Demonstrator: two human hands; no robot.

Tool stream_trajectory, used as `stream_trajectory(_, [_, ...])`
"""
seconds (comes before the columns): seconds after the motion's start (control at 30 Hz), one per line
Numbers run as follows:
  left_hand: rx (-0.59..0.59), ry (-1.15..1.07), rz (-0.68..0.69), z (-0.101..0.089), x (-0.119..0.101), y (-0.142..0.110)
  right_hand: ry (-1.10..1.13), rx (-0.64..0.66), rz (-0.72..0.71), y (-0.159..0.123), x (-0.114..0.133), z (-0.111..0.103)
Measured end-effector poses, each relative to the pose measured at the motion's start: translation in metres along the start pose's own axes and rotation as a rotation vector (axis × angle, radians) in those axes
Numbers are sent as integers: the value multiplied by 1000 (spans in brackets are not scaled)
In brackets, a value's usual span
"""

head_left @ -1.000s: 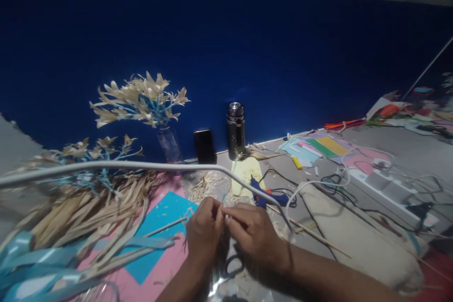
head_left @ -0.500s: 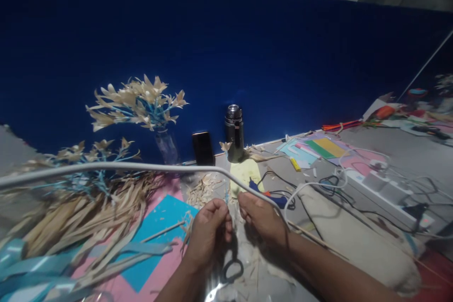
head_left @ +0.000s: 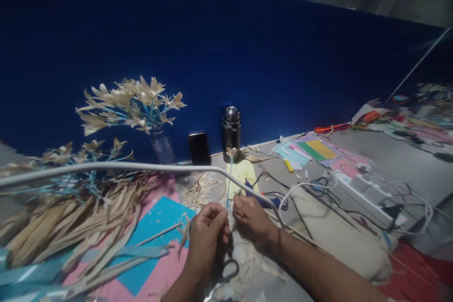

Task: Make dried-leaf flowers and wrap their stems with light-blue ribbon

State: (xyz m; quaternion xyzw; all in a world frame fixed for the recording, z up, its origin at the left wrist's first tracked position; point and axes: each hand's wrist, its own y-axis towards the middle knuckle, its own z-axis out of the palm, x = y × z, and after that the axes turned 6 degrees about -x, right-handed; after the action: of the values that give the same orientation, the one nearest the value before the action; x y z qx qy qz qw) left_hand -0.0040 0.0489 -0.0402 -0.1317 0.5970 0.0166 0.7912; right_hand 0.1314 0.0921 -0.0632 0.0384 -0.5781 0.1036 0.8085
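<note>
My left hand (head_left: 208, 229) is closed, thumb and fingers pinching the lower end of a thin blue-stemmed handmade flower (head_left: 230, 172). The flower stands nearly upright, its small pale bloom in front of the dark flask. Just right of the stem, my right hand (head_left: 252, 217) has its fingers curled together; whatever they hold, if anything, is hidden. Below my hands lie scissors (head_left: 230, 270), with one dark handle loop showing. A blue glue gun (head_left: 260, 194) rests behind my right hand, by a yellow sheet (head_left: 244, 172).
A white tube (head_left: 141, 166) crosses in front of the hands. Dried husk strips (head_left: 81, 217) and a blue sheet (head_left: 155, 240) lie left. A flower vase (head_left: 163, 146), phone (head_left: 199, 149) and flask (head_left: 231, 132) stand at the wall. A power strip (head_left: 368, 198) with cables lies right.
My hands were together at the fingertips, then came apart. The flower now shows upright above my left hand. The view has turned slightly right.
</note>
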Motion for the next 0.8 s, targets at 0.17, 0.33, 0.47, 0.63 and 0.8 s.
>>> stream_trajectory(0.17, [42,-69,-74,-2,-3,4,-11,-69,35,2,-6,-3])
stream_trajectory(0.33, [44,-66,-92,-2,4,8,157,25,198,0,-12,-1])
stream_trajectory(0.47, [69,-102,-131,-2,10,11,212,24,244,1,-13,0])
stream_trajectory(0.63, [153,-162,-225,-5,12,14,226,-3,264,0,-10,-1])
stream_trajectory(0.8, [147,-145,-284,-5,17,13,233,14,251,-1,-10,0])
